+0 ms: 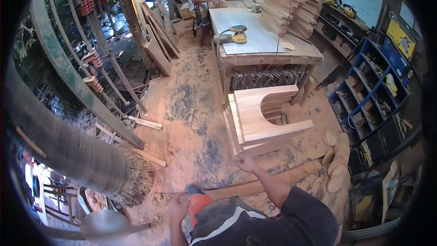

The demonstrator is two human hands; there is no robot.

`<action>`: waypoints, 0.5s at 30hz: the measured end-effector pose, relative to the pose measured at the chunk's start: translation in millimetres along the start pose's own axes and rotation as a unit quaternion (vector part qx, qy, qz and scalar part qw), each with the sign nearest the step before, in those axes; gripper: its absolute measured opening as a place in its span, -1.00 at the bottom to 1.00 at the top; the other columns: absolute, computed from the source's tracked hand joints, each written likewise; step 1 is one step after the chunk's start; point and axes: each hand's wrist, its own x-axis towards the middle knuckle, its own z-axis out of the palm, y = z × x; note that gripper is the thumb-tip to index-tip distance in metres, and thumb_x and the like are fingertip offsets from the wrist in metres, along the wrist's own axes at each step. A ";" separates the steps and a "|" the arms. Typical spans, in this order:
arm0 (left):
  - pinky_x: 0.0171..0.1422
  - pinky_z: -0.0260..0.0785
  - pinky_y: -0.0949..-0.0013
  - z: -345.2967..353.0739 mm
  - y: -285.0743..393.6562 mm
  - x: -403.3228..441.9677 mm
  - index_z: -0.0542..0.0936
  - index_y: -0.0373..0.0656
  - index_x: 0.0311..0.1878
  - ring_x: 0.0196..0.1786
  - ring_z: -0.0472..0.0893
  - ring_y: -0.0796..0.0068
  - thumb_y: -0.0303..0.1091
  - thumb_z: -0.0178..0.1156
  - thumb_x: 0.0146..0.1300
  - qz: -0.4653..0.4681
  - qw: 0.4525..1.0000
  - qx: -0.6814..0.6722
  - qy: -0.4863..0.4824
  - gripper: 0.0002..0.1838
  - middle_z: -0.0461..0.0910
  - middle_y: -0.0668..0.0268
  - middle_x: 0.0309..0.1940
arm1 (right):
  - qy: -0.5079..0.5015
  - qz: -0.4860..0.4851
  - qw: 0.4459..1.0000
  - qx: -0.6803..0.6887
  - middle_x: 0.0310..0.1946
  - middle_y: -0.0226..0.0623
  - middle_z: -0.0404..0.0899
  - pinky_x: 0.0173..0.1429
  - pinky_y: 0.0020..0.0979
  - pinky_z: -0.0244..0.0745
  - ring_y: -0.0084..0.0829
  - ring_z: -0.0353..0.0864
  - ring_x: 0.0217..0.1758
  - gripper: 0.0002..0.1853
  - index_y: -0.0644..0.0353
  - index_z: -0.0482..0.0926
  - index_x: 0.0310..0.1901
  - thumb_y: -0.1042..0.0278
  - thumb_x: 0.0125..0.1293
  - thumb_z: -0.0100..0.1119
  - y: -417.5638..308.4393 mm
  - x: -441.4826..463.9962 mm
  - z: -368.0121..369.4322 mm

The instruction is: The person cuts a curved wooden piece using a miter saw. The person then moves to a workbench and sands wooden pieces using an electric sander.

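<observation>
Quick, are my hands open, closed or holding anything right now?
Left hand: loosely curled, nothing visible in it.
Right hand: curled beside the notched boards; grip can't be told.

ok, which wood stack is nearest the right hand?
The stack with curved cutouts, in front of the table; the tall stacks rise past its near edge, farther from the right hand.

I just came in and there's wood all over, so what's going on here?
The person's right hand is down by the near corner of a stack of wooden boards with a big curved cut-out; whether it touches them is hard to tell. The left hand is held low, with nothing showing in it. Behind the boards, a yellow sander sits on a big workbench. Farther back, another person is standing.
</observation>
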 end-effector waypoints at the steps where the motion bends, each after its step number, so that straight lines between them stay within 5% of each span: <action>1: 0.14 0.62 0.08 -9.9 -8.3 26.5 0.64 -0.30 0.31 -0.01 0.79 0.02 -0.21 0.49 0.23 -0.074 0.997 -0.030 -0.002 -0.38 0.78 -0.04 -0.14 | 0.043 -0.024 0.999 -0.001 -0.09 0.06 0.81 0.14 -0.15 0.67 -0.06 0.82 0.00 -0.55 0.30 0.76 0.03 0.06 0.32 0.37 -23.9 40.1 -3.2; 5: 0.13 0.62 0.11 -40.9 -38.3 152.0 0.60 -0.37 0.35 -0.02 0.76 0.08 -0.28 0.50 0.23 -0.077 0.992 -0.096 0.021 -0.35 0.77 -0.02 -0.11 | 0.112 -0.099 0.984 0.100 -0.15 0.02 0.81 0.11 -0.15 0.67 -0.12 0.82 -0.05 -0.57 0.28 0.75 0.02 0.06 0.34 0.34 -102.4 138.9 -0.2; 8: 0.21 0.60 0.14 -60.1 -45.3 252.7 0.55 -0.41 0.40 0.10 0.74 0.08 -0.35 0.51 0.23 0.056 0.997 0.056 0.013 -0.31 0.75 -0.06 0.01 | 0.058 -0.014 0.994 0.094 -0.14 0.02 0.80 0.10 -0.13 0.68 -0.04 0.80 -0.05 -0.53 0.31 0.72 0.05 0.06 0.31 0.36 -111.2 165.6 22.0; 9: 0.28 0.57 0.13 -71.1 -39.1 288.2 0.52 -0.41 0.43 0.15 0.73 0.05 -0.37 0.52 0.22 0.064 0.995 0.068 -0.024 -0.28 0.73 -0.07 0.07 | 0.018 0.045 0.998 0.026 -0.01 0.04 0.77 0.20 -0.04 0.65 0.04 0.76 0.04 -0.43 0.26 0.65 0.20 0.06 0.25 0.41 -125.4 155.9 12.0; 12: 0.44 0.49 0.09 -89.3 22.4 393.8 0.46 -0.42 0.49 0.27 0.69 -0.05 -0.39 0.53 0.19 0.083 0.985 0.069 -0.133 -0.20 0.69 -0.13 0.17 | 0.151 0.060 0.986 -0.037 0.23 0.10 0.64 0.36 0.05 0.56 0.15 0.64 0.23 -0.23 0.20 0.51 0.38 0.00 0.19 0.47 -109.4 138.6 18.2; 15: 0.42 0.50 0.10 -106.4 50.0 490.4 0.46 -0.43 0.49 0.29 0.68 0.00 -0.38 0.53 0.21 0.222 0.943 0.168 -0.181 -0.20 0.67 -0.14 0.22 | 0.184 0.214 0.958 -0.053 0.38 0.16 0.49 0.52 0.06 0.42 0.17 0.47 0.42 -0.07 0.21 0.34 0.50 -0.06 0.18 0.50 -106.8 119.4 -18.9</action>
